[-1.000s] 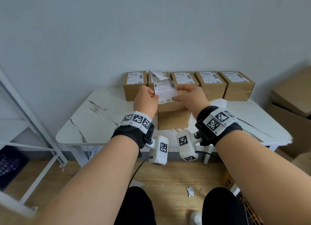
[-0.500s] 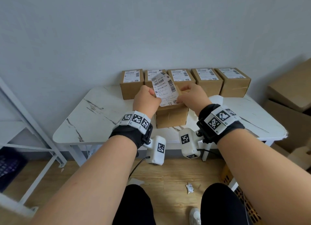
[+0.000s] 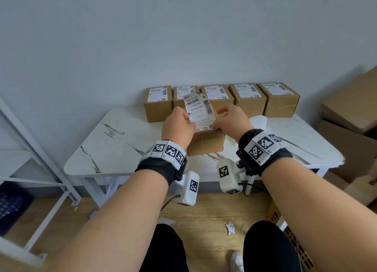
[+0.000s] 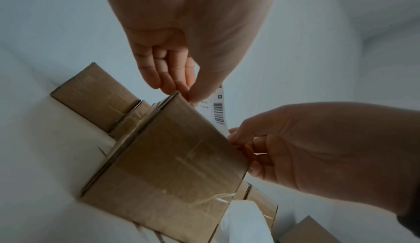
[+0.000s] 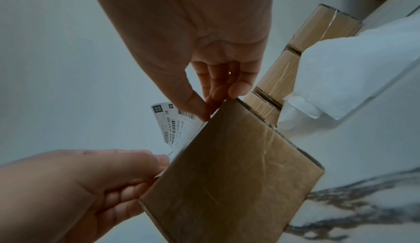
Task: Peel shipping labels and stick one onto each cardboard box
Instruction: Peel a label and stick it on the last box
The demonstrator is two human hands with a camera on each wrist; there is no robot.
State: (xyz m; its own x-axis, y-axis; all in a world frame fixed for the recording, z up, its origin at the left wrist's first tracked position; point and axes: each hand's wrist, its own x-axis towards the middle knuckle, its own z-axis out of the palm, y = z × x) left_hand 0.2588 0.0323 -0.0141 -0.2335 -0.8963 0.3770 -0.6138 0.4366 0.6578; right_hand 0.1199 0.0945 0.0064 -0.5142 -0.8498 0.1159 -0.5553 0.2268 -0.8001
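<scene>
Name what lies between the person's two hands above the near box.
The shipping label, pinched by left hand and right hand over the near box; clearest in the head view.

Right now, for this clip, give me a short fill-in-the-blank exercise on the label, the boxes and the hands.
1. The row of boxes against the wall counts ____ boxes.
2. The label is held by ____ hands, the left hand and the right hand.
3. The label's near edge lies on the front box, and its far end curls ____.

Missing words: five; both; up
</scene>
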